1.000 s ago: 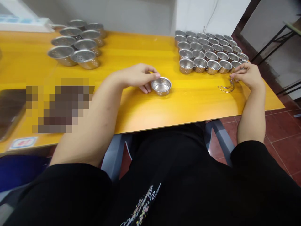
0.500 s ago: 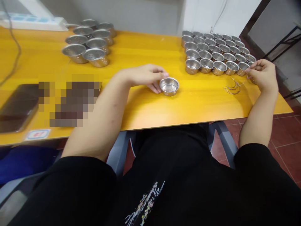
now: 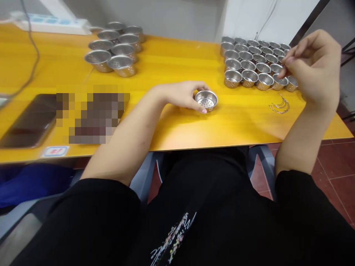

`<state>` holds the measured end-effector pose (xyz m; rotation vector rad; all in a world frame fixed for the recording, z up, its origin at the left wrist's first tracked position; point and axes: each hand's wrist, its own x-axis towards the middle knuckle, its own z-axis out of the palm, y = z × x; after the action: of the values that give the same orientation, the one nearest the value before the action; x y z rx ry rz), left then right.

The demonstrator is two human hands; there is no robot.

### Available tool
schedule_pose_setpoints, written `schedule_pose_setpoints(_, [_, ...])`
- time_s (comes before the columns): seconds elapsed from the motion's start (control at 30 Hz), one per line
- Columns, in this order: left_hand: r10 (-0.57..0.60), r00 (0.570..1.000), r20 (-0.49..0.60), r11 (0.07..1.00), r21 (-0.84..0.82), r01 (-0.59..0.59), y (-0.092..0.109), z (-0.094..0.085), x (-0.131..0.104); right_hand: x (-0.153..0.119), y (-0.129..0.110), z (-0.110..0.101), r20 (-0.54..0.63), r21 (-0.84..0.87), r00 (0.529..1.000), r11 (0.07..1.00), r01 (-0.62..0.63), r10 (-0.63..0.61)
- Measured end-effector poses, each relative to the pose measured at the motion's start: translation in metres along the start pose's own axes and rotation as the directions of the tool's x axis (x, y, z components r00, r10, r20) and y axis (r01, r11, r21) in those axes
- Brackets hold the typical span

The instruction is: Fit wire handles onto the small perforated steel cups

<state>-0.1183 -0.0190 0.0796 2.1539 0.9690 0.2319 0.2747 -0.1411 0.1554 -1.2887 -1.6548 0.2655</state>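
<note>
A small perforated metal filter basket [image 3: 206, 100] stands upright on the yellow table, its holed bottom facing up at me. My left hand [image 3: 191, 96] curls round its left side, thumb at the front and fingers behind. Raised at the right, my right hand [image 3: 313, 68] has thumb and fingers pinched together. A thin curved wire [image 3: 273, 88] seems to hang from that pinch, faint against the baskets behind. Below it on the table lie several loose curved wires [image 3: 280, 108].
Rows of similar baskets [image 3: 233, 78] fill the back right, partly hidden by my right hand. Another group of baskets [image 3: 122, 65] stands back left. A dark phone [image 3: 30, 120], a blurred-out item [image 3: 95, 118] and a power strip [image 3: 55, 24] are at the left.
My right hand has risen from the table and come nearer to me. My left thumb has shifted to the front of the basket. The view has turned slightly.
</note>
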Motion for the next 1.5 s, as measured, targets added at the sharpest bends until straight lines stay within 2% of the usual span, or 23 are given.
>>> schedule_pose_setpoints(0.07, [0.037,0.999,-0.009,0.999,-0.031,-0.037,0.001,0.003,0.001,-0.007,-0.017,0.022,0.045,0.053,0.998,0.998,0.034,-0.036])
schedule_pose_setpoints(0.17, [0.126,0.992,-0.031,0.987,-0.1,-0.128,0.006,0.011,0.004,-0.013,-0.024,0.044,0.11,0.04,0.994,0.999,0.005,-0.009])
schedule_pose_setpoints(0.27, [0.213,0.975,-0.068,0.965,-0.142,-0.221,0.011,0.021,0.007,-0.013,-0.02,0.055,0.137,0.084,0.991,0.996,-0.01,-0.002])
schedule_pose_setpoints(0.37, [0.268,0.956,-0.122,0.953,-0.113,-0.282,0.011,0.029,0.01,-0.01,-0.013,0.063,0.178,0.129,0.984,0.991,-0.044,0.021])
schedule_pose_setpoints(0.5, [0.282,0.941,-0.185,0.956,-0.032,-0.292,0.011,0.034,0.014,-0.009,-0.003,0.074,0.235,0.167,0.972,0.986,-0.01,-0.03])
schedule_pose_setpoints(0.57, [0.28,0.939,-0.201,0.958,-0.005,-0.287,0.012,0.034,0.014,-0.01,-0.001,0.079,0.253,0.149,0.967,0.989,-0.021,-0.017])
schedule_pose_setpoints(0.73, [0.342,0.907,-0.244,0.937,0.01,-0.35,0.007,0.037,0.02,-0.013,-0.003,0.087,0.248,0.039,0.968,0.997,-0.061,0.05])
schedule_pose_setpoints(0.87, [0.422,0.869,-0.259,0.903,0.037,-0.428,-0.011,0.044,0.035,-0.011,0.006,0.093,0.186,0.109,0.979,0.992,0.061,-0.08])
schedule_pose_setpoints(0.97, [0.474,0.843,-0.254,0.878,0.062,-0.475,-0.021,0.048,0.044,-0.009,0.018,0.098,0.169,0.181,0.969,0.972,0.15,-0.181])
schedule_pose_setpoints(1.1, [0.476,0.846,-0.24,0.877,0.055,-0.478,-0.022,0.05,0.047,-0.01,0.024,0.102,0.188,0.193,0.956,0.963,0.189,-0.225])
schedule_pose_setpoints(1.33, [0.473,0.851,-0.23,0.879,0.059,-0.472,-0.016,0.05,0.045,-0.015,0.017,0.102,0.223,0.153,0.953,0.973,0.172,-0.203])
schedule_pose_setpoints(1.5, [0.467,0.856,-0.222,0.883,0.078,-0.462,-0.016,0.051,0.044,-0.016,0.016,0.104,0.27,0.2,0.908,0.941,0.273,-0.321])
